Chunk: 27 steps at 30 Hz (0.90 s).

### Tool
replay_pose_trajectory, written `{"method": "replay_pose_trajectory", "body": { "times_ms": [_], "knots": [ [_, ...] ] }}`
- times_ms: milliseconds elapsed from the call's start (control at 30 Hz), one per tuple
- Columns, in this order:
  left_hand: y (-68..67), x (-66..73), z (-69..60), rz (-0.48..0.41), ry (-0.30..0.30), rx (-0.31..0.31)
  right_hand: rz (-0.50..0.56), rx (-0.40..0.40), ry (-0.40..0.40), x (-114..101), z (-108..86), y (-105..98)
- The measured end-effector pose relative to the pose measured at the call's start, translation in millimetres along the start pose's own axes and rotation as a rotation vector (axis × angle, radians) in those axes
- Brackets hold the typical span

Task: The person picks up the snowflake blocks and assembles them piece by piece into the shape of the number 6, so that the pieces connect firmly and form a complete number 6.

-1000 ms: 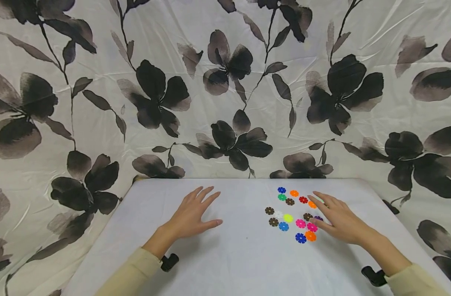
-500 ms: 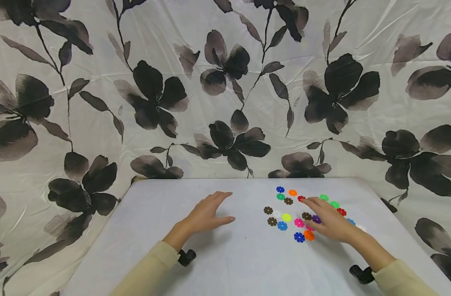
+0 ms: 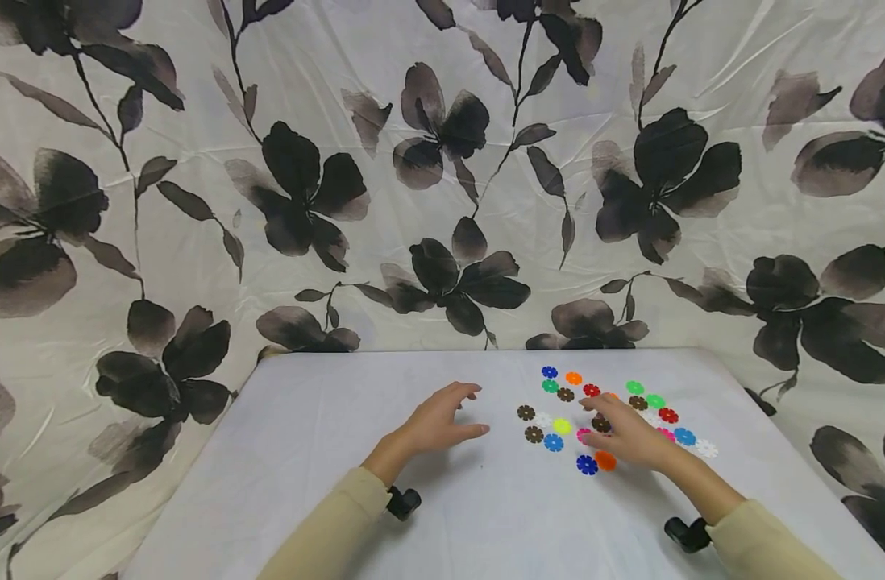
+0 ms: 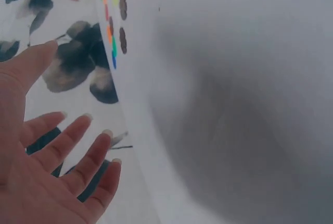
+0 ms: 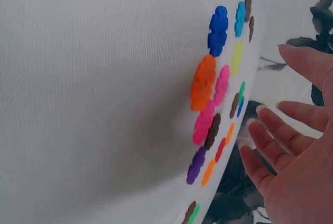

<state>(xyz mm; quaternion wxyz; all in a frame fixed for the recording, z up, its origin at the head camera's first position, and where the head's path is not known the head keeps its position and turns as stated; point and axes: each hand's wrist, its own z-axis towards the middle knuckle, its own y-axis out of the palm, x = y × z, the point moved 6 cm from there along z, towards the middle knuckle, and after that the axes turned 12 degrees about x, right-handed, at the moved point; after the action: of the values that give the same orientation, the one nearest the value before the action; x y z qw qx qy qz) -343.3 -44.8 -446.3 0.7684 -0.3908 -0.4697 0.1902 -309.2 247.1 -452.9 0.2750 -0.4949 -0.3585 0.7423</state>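
Note:
Several flat notched plastic discs of many colours lie spread on the right half of the white table [image 3: 413, 532]. My right hand [image 3: 627, 431] hovers above them, fingers loosely extended and holding nothing; it hides some discs in the head view. Near its thumb lie a dark blue disc [image 3: 587, 465] and an orange disc [image 3: 605, 461]. A purple disc [image 5: 196, 165] shows below it in the right wrist view. My left hand [image 3: 435, 420] is in the air left of the discs, its fingers spread and bare. A yellow disc [image 3: 562, 427] lies on the side facing it.
A pale floral cloth [image 3: 471, 193] hangs behind the table's back edge. A black wrist camera [image 3: 404, 503] sits under the left sleeve, and another black camera [image 3: 687, 534] under the right. A green disc [image 3: 634, 387] lies among those at the far right.
The left hand has moved right, towards the discs. My right hand has shifted a little left over them, uncovering several discs at the right. The discs look unmoved.

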Motion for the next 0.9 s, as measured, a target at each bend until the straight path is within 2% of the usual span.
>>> {"method": "replay_pose_trajectory", "body": {
  "times_ms": [200,533,733,900],
  "knots": [
    [13.9,4.4,11.3,0.001,-0.002,-0.002,0.013,0.000,0.021,4.2,6.7,10.2],
    [44.5,12.9,30.9,-0.036,-0.031,-0.031,0.031,-0.026,0.068,9.0,15.4,25.6],
    [59.2,17.1,38.4,-0.003,-0.053,-0.029,0.051,-0.019,0.111,13.2,18.9,32.6],
    [68.8,18.7,44.8,0.042,-0.053,0.002,0.044,-0.012,0.116,13.9,23.3,34.1]
  ]
}}
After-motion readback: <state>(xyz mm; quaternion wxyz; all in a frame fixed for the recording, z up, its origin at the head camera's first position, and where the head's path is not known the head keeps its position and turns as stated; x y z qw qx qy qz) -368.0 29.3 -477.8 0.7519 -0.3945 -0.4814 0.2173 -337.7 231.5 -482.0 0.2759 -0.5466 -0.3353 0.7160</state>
